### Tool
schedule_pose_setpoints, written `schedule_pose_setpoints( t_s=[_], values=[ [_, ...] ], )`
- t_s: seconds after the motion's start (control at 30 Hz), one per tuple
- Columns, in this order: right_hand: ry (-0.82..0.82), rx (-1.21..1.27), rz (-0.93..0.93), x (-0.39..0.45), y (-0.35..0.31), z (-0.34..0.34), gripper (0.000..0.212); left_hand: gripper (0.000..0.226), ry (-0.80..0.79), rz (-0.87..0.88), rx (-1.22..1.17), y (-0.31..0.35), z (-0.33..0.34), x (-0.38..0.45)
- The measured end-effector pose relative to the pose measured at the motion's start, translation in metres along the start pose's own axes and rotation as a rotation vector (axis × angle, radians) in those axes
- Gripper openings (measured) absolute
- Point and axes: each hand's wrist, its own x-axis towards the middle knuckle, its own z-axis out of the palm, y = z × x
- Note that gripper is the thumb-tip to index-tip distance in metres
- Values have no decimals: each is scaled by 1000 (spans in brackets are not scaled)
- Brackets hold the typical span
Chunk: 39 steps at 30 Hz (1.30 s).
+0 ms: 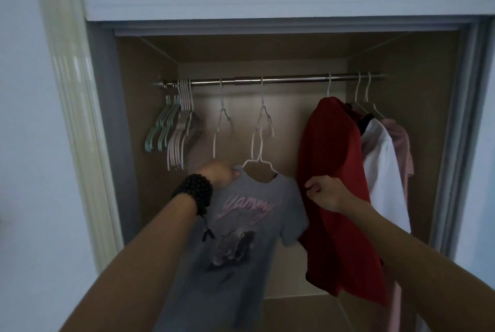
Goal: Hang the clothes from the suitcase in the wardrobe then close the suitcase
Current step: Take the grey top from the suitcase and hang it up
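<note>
Head view. The wardrobe (267,47) fills the frame, its metal rail (267,80) running across the upper centre. The grey T-shirt (241,238) sits on a white hanger (258,164) in the lower centre, below the rail; whether that hanger's hook is linked to the empty hanger above it cannot be told. The left hand (218,174), beaded bracelet (194,192) at the wrist, grips the shirt's left shoulder. The right hand (325,192), fingers curled, pinches the edge of the red garment (337,171) hanging right of centre. A white garment (383,171) and a pink garment (401,144) hang further right. Spare hangers (174,130) cluster at the rail's left end.
</note>
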Motion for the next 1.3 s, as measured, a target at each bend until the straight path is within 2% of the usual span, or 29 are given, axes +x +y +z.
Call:
schedule_pose_setpoints(
  t_s=[0.03, 0.1, 0.17, 0.33, 0.43, 0.53, 0.63, 0.67, 0.8, 0.9, 1.07, 1.3],
  values=[
    [17, -10, 6, 0, -3, -2, 25, 49, -9, -12, -160, 7, 6, 3],
    [58, -10, 12, 0, -6, -6, 26, 32, -81, -47, -660, 25, 20, 6],
    [85, 0, 8, -3, -10, -13, 28, 21, -114, -65, -975, 44, 31, 11],
    [133, 15, 5, -4, -4, -41, 32, 25, -16, 2, -1168, 88, 38, 39],
    [189, 39, -3, 7, 3, -61, 34, 25, 23, 12, -1209, 109, 36, 52],
    [323, 82, -15, 29, 12, -85, 32, 23, 83, 51, -1235, 133, 25, 74],
    [539, -42, -42, 59, 21, -110, 28, 21, 174, 62, -1184, 162, 11, 98],
    [557, -107, -19, 66, 20, -116, 30, 21, 181, 64, -1179, 167, 6, 105],
    [422, -166, 68, 107, 40, -135, 46, 26, 220, 74, -1134, 204, -10, 141],
    [376, -133, 58, 127, 53, -138, 35, 27, 233, 31, -1101, 221, -16, 169],
    [418, 76, -7, 150, 88, -141, 34, 21, 209, -22, -1048, 236, 0, 203],
    [467, 89, 14, 163, 145, -155, 37, 26, 190, -73, -1067, 257, 31, 238]
  ],
)
